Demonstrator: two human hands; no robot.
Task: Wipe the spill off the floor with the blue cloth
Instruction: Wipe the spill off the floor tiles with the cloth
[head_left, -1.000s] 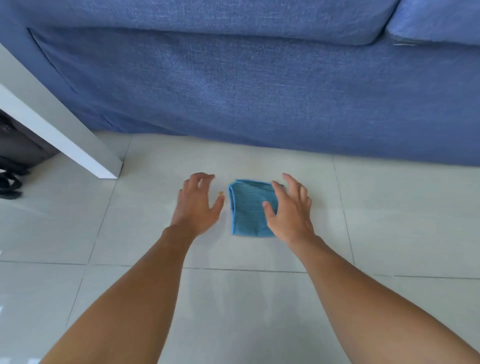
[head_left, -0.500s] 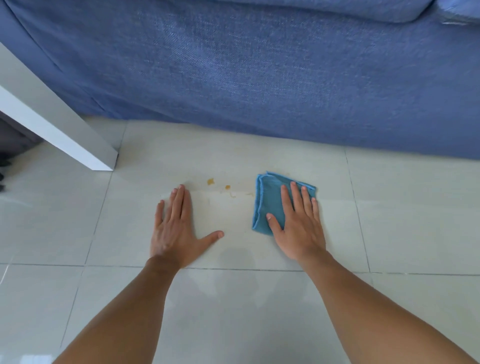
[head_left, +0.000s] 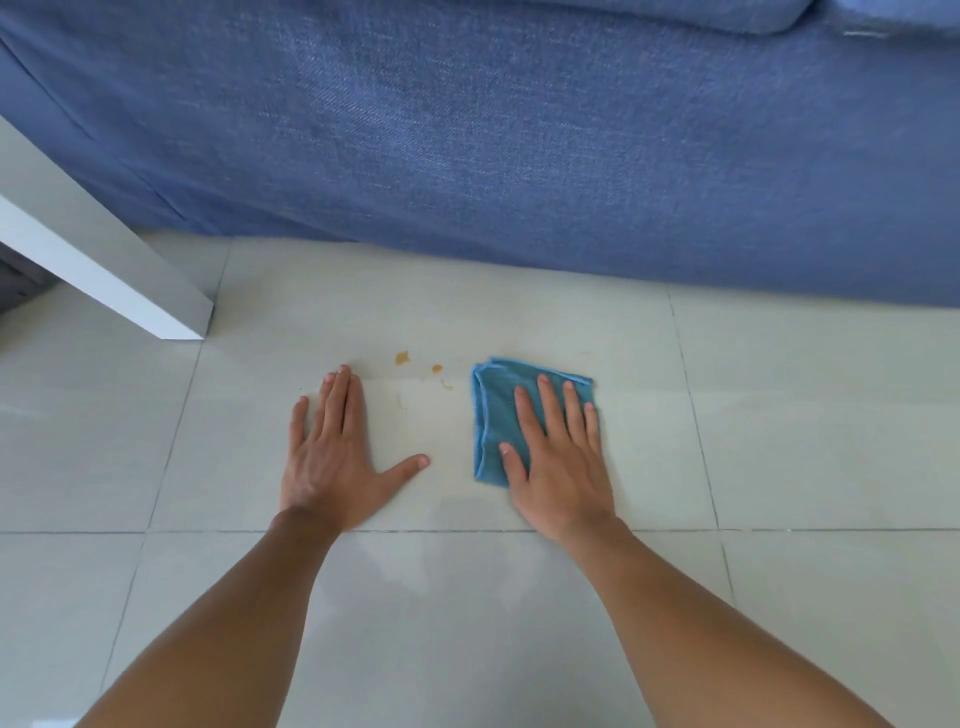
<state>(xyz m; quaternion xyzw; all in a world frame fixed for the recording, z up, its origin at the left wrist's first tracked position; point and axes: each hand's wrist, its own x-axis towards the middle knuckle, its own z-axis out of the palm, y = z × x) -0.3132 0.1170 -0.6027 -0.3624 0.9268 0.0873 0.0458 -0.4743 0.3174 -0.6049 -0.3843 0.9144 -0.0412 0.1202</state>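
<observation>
On floor tile (head_left: 779, 467): right hand (head_left: 558, 467) flat on blue cloth (head_left: 493, 410); left hand (head_left: 332, 457) flat, empty; spill (head_left: 402, 357) apparently between.

A single head-worn wide-angle camera looks forward and steeply down, close above the tiled floor (head_left: 779, 415), facing the blue sofa (head_left: 519, 130) across the frame's top.

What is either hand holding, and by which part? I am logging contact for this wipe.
Nothing is gripped. The right hand lies flat on the folded blue cloth, pressing its right half to the tiled floor. The left hand rests bare on the floor.
</observation>
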